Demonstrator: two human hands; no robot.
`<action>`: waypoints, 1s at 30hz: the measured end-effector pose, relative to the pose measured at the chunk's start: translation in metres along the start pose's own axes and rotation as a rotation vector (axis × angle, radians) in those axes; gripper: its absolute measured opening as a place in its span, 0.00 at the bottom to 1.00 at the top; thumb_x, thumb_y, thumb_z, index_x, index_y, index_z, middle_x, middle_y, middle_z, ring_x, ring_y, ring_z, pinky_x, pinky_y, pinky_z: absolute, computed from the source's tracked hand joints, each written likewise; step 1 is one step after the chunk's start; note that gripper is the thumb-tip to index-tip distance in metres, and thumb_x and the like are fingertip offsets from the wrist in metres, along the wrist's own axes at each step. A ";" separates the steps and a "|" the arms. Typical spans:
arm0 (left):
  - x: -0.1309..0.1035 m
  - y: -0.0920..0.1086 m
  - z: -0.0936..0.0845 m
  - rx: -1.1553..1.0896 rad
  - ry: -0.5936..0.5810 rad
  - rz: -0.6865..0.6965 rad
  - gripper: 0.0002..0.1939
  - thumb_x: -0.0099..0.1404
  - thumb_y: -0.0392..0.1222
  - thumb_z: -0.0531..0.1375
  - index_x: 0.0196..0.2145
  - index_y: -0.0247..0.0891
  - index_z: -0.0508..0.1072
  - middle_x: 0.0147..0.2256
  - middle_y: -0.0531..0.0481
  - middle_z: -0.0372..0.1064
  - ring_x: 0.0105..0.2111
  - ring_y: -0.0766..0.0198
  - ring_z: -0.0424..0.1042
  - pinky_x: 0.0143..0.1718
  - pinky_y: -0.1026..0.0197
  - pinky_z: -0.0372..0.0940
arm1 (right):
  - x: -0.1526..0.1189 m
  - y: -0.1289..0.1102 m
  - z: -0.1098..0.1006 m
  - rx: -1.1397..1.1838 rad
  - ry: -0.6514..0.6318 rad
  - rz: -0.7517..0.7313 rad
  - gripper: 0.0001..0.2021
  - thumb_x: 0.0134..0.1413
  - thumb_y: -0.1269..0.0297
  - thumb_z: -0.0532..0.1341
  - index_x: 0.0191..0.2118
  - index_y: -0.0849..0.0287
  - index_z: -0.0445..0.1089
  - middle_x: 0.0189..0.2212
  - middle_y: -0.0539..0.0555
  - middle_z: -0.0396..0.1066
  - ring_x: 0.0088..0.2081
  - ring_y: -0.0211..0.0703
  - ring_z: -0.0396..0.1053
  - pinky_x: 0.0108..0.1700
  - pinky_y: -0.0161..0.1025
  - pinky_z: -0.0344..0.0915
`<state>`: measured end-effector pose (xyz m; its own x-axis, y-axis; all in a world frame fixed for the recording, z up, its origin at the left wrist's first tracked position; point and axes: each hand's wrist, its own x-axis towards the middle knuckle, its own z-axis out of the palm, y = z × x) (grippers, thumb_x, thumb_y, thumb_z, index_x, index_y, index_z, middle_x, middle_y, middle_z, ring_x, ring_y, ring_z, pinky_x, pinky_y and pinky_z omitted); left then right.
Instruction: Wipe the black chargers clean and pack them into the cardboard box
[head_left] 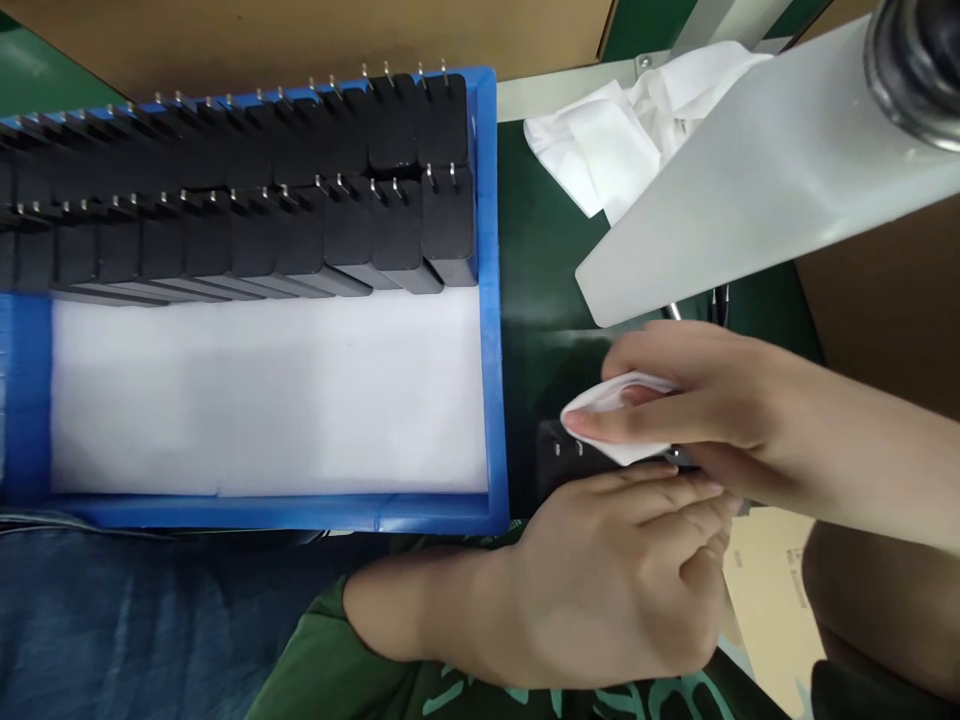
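Note:
At the table's near edge my right hand [705,400] is closed, pinching a folded white cloth [619,392] between thumb and fingers. The cloth presses against a black plug-in power adapter [551,465], whose two metal prongs show to the left of the cloth. Another bit of bright metal glints just right of the cloth, under my right hand. My left hand [622,570] lies along the adapter's near side, its fingers pressed together against it. Both hands cover most of the adapter, and my left thumb is hidden.
Left of my hands stands a blue tray [491,400] lined with white sheet, with two rows of black adapters [446,215], prongs up. Crumpled white cloths [600,140] lie at the back. A whitish lamp-like arm [750,180] overhangs the right side, above partly hidden tools [720,305].

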<state>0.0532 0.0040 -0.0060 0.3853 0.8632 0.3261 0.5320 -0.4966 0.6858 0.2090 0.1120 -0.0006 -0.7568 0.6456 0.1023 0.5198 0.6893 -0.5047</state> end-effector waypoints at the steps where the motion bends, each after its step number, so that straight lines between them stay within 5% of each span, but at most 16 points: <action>1: 0.000 0.001 0.000 -0.001 0.002 -0.009 0.18 0.72 0.30 0.50 0.37 0.34 0.81 0.43 0.51 0.81 0.47 0.68 0.80 0.56 0.66 0.72 | -0.004 0.001 -0.003 0.007 -0.009 0.003 0.13 0.65 0.49 0.57 0.44 0.44 0.77 0.34 0.56 0.65 0.36 0.45 0.67 0.37 0.46 0.67; 6: 0.000 0.001 -0.001 -0.003 0.047 0.036 0.14 0.71 0.29 0.54 0.41 0.27 0.80 0.44 0.49 0.81 0.48 0.66 0.79 0.57 0.65 0.71 | -0.020 0.007 -0.023 0.082 -0.095 -0.010 0.14 0.69 0.58 0.53 0.53 0.43 0.73 0.39 0.57 0.67 0.39 0.46 0.69 0.38 0.46 0.68; 11: 0.001 0.000 -0.004 -0.006 0.019 0.051 0.12 0.70 0.29 0.56 0.42 0.26 0.80 0.45 0.49 0.80 0.49 0.65 0.79 0.57 0.65 0.71 | -0.012 0.013 -0.039 0.150 -0.182 -0.183 0.22 0.69 0.73 0.49 0.58 0.42 0.69 0.39 0.55 0.67 0.39 0.39 0.68 0.32 0.39 0.64; 19: 0.003 -0.002 -0.011 0.026 -0.046 0.097 0.12 0.71 0.29 0.56 0.43 0.28 0.80 0.45 0.50 0.81 0.45 0.64 0.80 0.53 0.63 0.74 | 0.001 -0.002 -0.019 0.255 -0.139 -0.229 0.16 0.67 0.75 0.51 0.50 0.54 0.72 0.33 0.51 0.60 0.32 0.36 0.60 0.32 0.37 0.61; 30: 0.002 -0.004 -0.016 0.060 -0.125 0.109 0.16 0.75 0.32 0.52 0.45 0.32 0.80 0.50 0.52 0.78 0.52 0.67 0.77 0.59 0.64 0.68 | -0.031 0.020 -0.050 0.238 -0.067 -0.101 0.19 0.67 0.75 0.52 0.49 0.48 0.77 0.39 0.54 0.69 0.36 0.33 0.71 0.32 0.32 0.69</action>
<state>0.0403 0.0088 0.0023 0.5322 0.7876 0.3105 0.5244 -0.5946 0.6095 0.2627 0.1218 0.0287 -0.8289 0.5486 0.1094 0.3384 0.6475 -0.6828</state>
